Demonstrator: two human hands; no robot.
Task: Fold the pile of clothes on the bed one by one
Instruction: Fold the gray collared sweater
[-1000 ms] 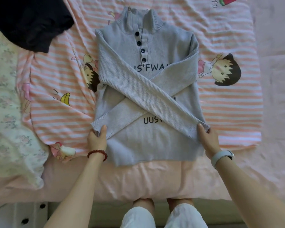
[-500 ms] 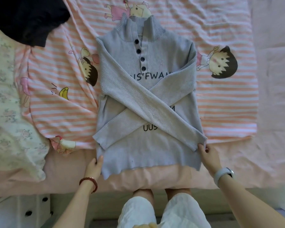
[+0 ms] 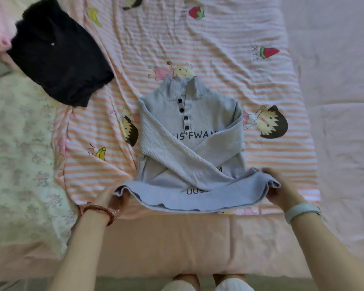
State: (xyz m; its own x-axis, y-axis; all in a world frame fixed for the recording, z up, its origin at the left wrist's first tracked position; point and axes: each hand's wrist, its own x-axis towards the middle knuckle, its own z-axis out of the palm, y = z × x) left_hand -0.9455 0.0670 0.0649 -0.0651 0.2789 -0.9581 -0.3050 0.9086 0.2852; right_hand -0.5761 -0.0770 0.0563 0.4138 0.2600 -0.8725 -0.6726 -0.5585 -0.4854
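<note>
Both hands had lifted the hem of the grey sweater [image 3: 189, 143] off the bed since half a second earlier, when it lay flat. The left hand [image 3: 111, 199] gripped the hem's left corner and the right hand [image 3: 282, 190] gripped its right corner, fingers curled into the cloth and partly hidden by it. The sweater lay near the bed's front edge on the striped cartoon sheet [image 3: 219, 49], sleeves crossed over the chest and covering part of the printed lettering. A black garment [image 3: 59, 57] sat toward the far left corner, beside a pink item that was blurred and cut off. A floral quilt [image 3: 19, 154] ran along the left edge.
</note>
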